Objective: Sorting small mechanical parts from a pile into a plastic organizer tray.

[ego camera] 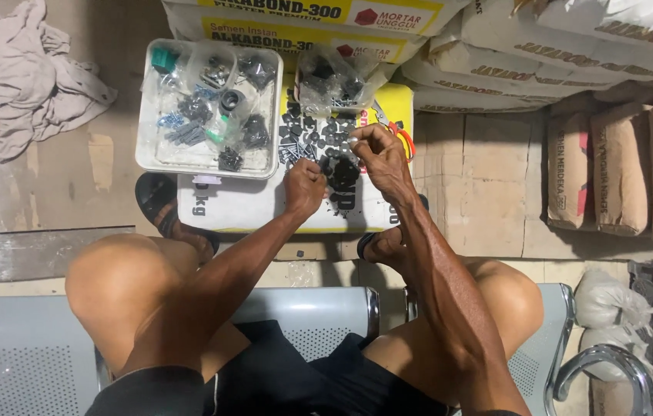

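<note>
Bare knees and a perforated grey metal bench seat (pixel 26 362) lie nearest the lens. Left hand (pixel 305 187): clenched into a fist, resting on a white and yellow cement sack (pixel 242 206) lying flat on the floor; whether it encloses anything cannot be told. Right hand (pixel 379 156): fingertips pinched together over a scattered pile of small black plastic parts and screws (pixel 323 142) on that sack; the pinched item is too small to identify. White rectangular plastic tray (pixel 207 108), holding clear bags of fittings, sits at the sack's left end. Orange-handled pliers (pixel 397 132) lie just beside the right hand
</note>
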